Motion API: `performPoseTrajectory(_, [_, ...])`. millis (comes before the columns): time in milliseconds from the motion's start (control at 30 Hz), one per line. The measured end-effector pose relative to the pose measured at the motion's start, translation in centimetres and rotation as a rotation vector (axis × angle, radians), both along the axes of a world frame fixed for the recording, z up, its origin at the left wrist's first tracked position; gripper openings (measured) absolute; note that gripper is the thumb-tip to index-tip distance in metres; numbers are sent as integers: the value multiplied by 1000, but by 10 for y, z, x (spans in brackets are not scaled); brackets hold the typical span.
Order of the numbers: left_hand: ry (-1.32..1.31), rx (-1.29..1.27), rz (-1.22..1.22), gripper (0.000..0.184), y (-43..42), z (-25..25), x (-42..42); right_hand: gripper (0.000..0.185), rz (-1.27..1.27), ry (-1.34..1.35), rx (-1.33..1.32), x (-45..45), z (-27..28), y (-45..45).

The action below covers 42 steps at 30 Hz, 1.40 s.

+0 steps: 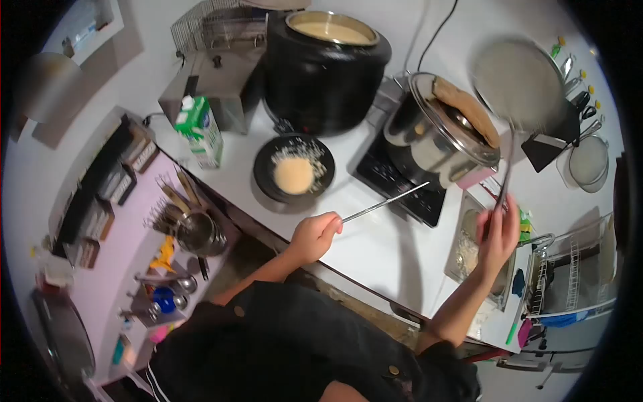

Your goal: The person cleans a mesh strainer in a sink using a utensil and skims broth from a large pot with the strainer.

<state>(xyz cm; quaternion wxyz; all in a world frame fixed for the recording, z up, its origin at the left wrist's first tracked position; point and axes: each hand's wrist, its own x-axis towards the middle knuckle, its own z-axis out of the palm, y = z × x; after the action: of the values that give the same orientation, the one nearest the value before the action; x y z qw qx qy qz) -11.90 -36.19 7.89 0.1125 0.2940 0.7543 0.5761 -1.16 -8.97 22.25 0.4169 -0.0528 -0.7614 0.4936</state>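
My left hand (313, 236) is closed round one end of a thin metal rod (383, 204), which slants up to the right over the white counter. My right hand (499, 231) grips the dark handle of a large round mesh strainer (516, 84), raised at the upper right and blurred. Beyond my left hand sits a black bowl (262, 182) with a pale cream-coloured pool and white bits round it. A lidded steel pot (418, 144) stands on a black induction hob (375, 167), with a brown cloth (465, 107) on its lid.
A black soup kettle (311, 87) of creamy liquid stands at the back, next to a steel box (214, 77) and a green carton (199, 134). Below the right hand is a metal tray (469, 228) with pale bits. A dish rack (573, 268) is at far right; whisks and pans (199, 231) lie left.
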Motion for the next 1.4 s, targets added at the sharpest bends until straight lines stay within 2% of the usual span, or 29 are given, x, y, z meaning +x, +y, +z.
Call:
performPoseTrajectory(33, [13,-1,-18,22,-24,7,-14,31,-73,-81,156,-36,31,-21])
performPoseTrajectory(100, [-36,-42,114,20,-69,19,-40,43,-205,-105,720,-113,70,-35])
performPoseTrajectory(133, [32,6,176,21,-88,13,-54,42,-321,-180,933,-151,88,-42])
performPoseTrajectory(200, [107,59,225,21,-125,9,-82,24,-488,-225,1347,-225,112,-55])
performPoseTrajectory(267, [14,-104,221,20,-157,14,-98,22,-482,-270,1589,-289,124,-55])
performPoseTrajectory(333, [-41,-105,218,21,-174,22,-105,25,-474,-251,1760,-335,131,-68])
performPoseTrajectory(400, [-57,-45,219,23,-182,22,-108,25,-464,-353,1913,-362,139,-89])
performPoseTrajectory(533, [-106,-15,217,25,-189,20,-104,25,-460,-348,2012,-403,137,-104])
performPoseTrajectory(700, [-182,96,346,26,-187,13,-90,16,-314,-105,2134,-430,135,-114])
performPoseTrajectory(767, [-225,117,392,27,-187,10,-85,14,-280,-153,2074,-445,128,-113])
performPoseTrajectory(833, [-187,63,440,27,-185,10,-85,14,-71,-10,2082,-466,122,-105])
performPoseTrajectory(900, [-207,61,449,27,-184,8,-85,13,-80,-47,2043,-476,115,-104])
performPoseTrajectory(967, [-233,59,457,27,-181,5,-86,13,92,20,2085,-485,114,-101])
performPoseTrajectory(1033, [-187,98,468,28,-175,1,-89,13,140,31,2130,-493,113,-97])
performPoseTrajectory(1100, [-240,119,485,28,-168,1,-90,13,250,176,2267,-499,110,-92])
performPoseTrajectory(1200, [-311,119,503,28,-161,2,-89,12,337,284,2259,-507,102,-84])
performPoseTrajectory(1400, [-264,44,523,28,-152,20,-87,10,332,255,2224,-507,92,-71])
